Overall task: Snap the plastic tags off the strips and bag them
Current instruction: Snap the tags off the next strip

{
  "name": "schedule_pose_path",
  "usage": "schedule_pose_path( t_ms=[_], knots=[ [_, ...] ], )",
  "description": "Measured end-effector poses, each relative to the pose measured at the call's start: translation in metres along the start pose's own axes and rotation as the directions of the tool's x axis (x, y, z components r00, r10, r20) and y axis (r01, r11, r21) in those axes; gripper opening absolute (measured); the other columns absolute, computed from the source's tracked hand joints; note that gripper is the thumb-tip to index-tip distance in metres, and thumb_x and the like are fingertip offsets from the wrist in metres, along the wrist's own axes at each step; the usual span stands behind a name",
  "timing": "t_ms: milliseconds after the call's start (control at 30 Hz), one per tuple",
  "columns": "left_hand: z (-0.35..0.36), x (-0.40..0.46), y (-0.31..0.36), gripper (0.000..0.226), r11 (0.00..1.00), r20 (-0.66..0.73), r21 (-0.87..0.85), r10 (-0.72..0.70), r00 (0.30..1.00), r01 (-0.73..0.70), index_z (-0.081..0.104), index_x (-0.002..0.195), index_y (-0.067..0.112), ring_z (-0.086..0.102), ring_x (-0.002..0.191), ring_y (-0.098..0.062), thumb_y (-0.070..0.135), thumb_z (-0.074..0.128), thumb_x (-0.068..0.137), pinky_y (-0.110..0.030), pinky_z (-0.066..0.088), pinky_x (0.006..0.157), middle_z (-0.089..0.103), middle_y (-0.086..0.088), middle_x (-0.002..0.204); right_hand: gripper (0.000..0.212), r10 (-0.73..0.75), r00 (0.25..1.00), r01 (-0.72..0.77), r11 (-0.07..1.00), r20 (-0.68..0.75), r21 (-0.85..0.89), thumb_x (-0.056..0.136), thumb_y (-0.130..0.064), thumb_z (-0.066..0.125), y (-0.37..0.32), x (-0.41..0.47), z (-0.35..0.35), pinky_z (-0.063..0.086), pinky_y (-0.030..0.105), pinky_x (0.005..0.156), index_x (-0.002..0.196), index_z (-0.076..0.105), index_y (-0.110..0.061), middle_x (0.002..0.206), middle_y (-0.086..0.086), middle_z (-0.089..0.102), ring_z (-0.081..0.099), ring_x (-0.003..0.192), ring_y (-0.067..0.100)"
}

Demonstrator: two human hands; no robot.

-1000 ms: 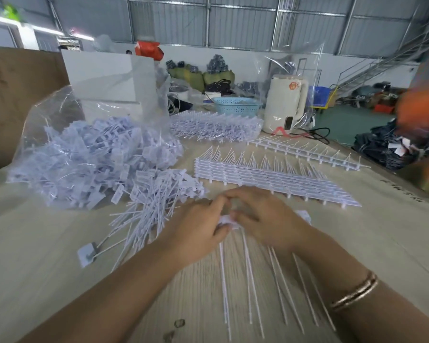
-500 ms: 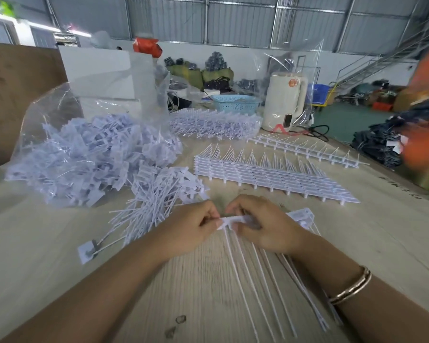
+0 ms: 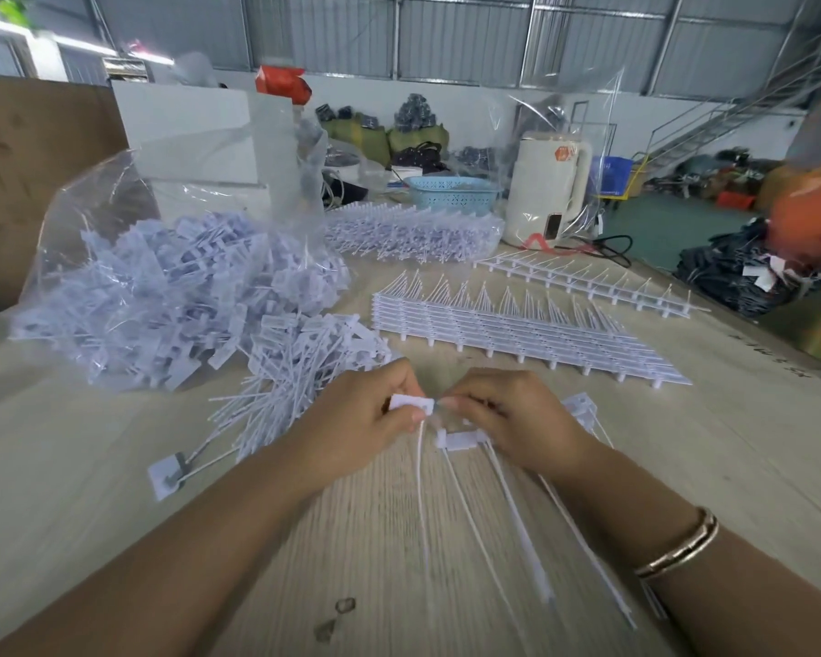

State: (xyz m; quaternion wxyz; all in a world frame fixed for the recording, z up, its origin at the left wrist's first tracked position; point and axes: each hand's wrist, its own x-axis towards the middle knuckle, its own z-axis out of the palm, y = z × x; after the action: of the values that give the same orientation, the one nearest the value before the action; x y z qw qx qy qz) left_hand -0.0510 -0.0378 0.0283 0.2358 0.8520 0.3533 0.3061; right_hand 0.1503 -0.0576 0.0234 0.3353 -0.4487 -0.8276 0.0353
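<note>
Tags are white plastic, each a small flat rectangular head with a long thin tail. Left hand [image 3: 361,419] pinches one tag [image 3: 412,403] by its head between thumb and curled fingers, just above the wooden table [image 3: 67,467]; its tail hangs down toward the near edge. Right hand [image 3: 517,414] has its fingers curled, fingertips [image 3: 451,401] meeting the right end of that same head. Beneath the right hand lies the strip [image 3: 460,440], a short white bar with further tags attached, their tails fanning across the table toward the viewer; more heads show past the right wrist. Whether the pinched tag is fully parted from the strip cannot be told.

Loose tags [image 3: 304,372] lie heaped on the table to the left of the hands, tails pointing various ways; one lies apart at the heap's near-left edge. Behind the heap, a clear plastic bag [image 3: 162,277] lies on its side, well filled with tags, its mouth toward the heap.

Stacked strips [image 3: 517,334] lie flat beyond the hands, neatly aligned, pegs along the near edge. A single strip row [image 3: 588,282] lies farther back to the right. Another bagged lot of strips [image 3: 413,230] sits at the table's far side, beside a blue basket [image 3: 453,194] and a cream kettle [image 3: 548,187]. A bangle [image 3: 678,547] is on the right wrist.
</note>
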Motion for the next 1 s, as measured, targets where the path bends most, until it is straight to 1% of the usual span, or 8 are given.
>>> schedule_pose_path(
  t_ms=[200, 367, 433, 500, 600, 700, 867, 1000],
  knots=[
    [-0.001, -0.001, -0.005, 0.009, 0.979, -0.029, 0.202, 0.014, 0.999, -0.007, 0.059, 0.088, 0.024, 0.046, 0.055, -0.003, 0.033, 0.056, 0.09, -0.022, 0.034, 0.056, 0.056, 0.01, 0.066, 0.017, 0.271, 0.958, -0.241, 0.941, -0.099, 0.239, 0.084, -0.02, 0.067, 0.015, 0.0, -0.012, 0.042, 0.022, 0.062, 0.082, 0.058, -0.034, 0.073, -0.012, 0.058, 0.054, 0.063, 0.005],
    [-0.001, -0.002, -0.014, 0.024, 0.782, -0.061, 0.623, 0.041, 0.997, 0.006, 0.059, 0.109, 0.031, 0.046, 0.106, -0.007, 0.037, 0.041, 0.094, -0.027, 0.028, 0.088, 0.055, 0.018, 0.108, 0.029, 0.147, 0.987, -0.146, 0.989, 0.058, -0.03, 0.08, -0.031, 0.071, 0.003, -0.001, -0.007, 0.035, 0.01, 0.06, 0.103, 0.053, -0.029, 0.081, -0.019, 0.051, 0.051, 0.071, -0.006],
    [0.0, 0.001, -0.011, 0.035, 0.791, -0.093, 0.611, 0.046, 0.995, 0.021, 0.061, 0.109, 0.03, 0.046, 0.107, -0.01, 0.039, 0.03, 0.095, -0.028, 0.028, 0.088, 0.055, 0.014, 0.111, 0.038, 0.101, 0.992, -0.095, 0.992, 0.077, -0.079, 0.081, -0.035, 0.069, -0.005, 0.0, -0.004, 0.036, 0.011, 0.061, 0.112, 0.049, -0.024, 0.086, -0.018, 0.05, 0.049, 0.072, -0.002],
    [0.002, 0.004, -0.003, 0.044, 0.894, -0.114, 0.447, 0.02, 0.993, 0.033, 0.063, 0.091, 0.025, 0.051, 0.095, -0.013, 0.044, 0.024, 0.091, -0.033, 0.033, 0.087, 0.059, 0.011, 0.093, 0.039, 0.035, 0.997, -0.03, 0.998, 0.075, -0.062, 0.082, -0.032, 0.069, -0.013, 0.001, 0.0, 0.036, 0.011, 0.061, 0.111, 0.048, -0.02, 0.086, -0.02, 0.048, 0.046, 0.073, -0.002],
    [0.009, 0.003, 0.0, 0.036, 0.972, -0.079, 0.233, 0.009, 0.997, 0.009, 0.058, 0.067, 0.024, 0.049, 0.073, -0.011, 0.045, 0.045, 0.093, -0.036, 0.039, 0.079, 0.05, 0.013, 0.062, 0.04, -0.006, 0.995, 0.009, 1.0, 0.099, -0.022, 0.081, -0.029, 0.071, -0.022, 0.0, 0.002, 0.037, 0.012, 0.062, 0.112, 0.049, -0.015, 0.09, -0.016, 0.05, 0.048, 0.075, -0.001],
    [0.011, 0.004, -0.003, 0.026, 0.985, -0.061, 0.174, 0.005, 0.998, 0.006, 0.06, 0.068, 0.016, 0.05, 0.067, -0.009, 0.032, 0.059, 0.089, -0.033, 0.041, 0.073, 0.052, 0.011, 0.061, 0.042, 0.015, 0.99, -0.018, 1.0, 0.14, 0.021, 0.081, -0.033, 0.07, -0.018, -0.001, -0.009, 0.044, 0.021, 0.07, 0.114, 0.049, -0.018, 0.091, -0.012, 0.055, 0.055, 0.078, 0.005],
    [0.008, 0.004, -0.008, 0.028, 0.975, -0.114, 0.22, 0.01, 0.993, 0.016, 0.057, 0.071, 0.013, 0.048, 0.068, -0.012, 0.03, 0.052, 0.093, -0.031, 0.032, 0.073, 0.053, 0.005, 0.063, 0.022, 0.099, 0.977, -0.092, 0.995, 0.188, -0.043, 0.083, -0.025, 0.067, -0.003, -0.003, -0.021, 0.048, 0.036, 0.076, 0.103, 0.057, -0.023, 0.096, -0.01, 0.062, 0.058, 0.086, 0.01],
    [0.008, 0.002, -0.007, 0.027, 0.934, -0.115, 0.357, 0.06, 0.992, -0.015, 0.052, 0.074, 0.023, 0.046, 0.078, -0.009, 0.037, 0.043, 0.096, -0.029, 0.024, 0.079, 0.052, 0.01, 0.067, 0.016, 0.11, 0.991, -0.098, 0.984, 0.079, -0.147, 0.08, -0.028, 0.071, -0.004, -0.001, -0.014, 0.046, 0.033, 0.066, 0.093, 0.064, -0.023, 0.086, -0.01, 0.064, 0.053, 0.071, 0.007]
  ],
)
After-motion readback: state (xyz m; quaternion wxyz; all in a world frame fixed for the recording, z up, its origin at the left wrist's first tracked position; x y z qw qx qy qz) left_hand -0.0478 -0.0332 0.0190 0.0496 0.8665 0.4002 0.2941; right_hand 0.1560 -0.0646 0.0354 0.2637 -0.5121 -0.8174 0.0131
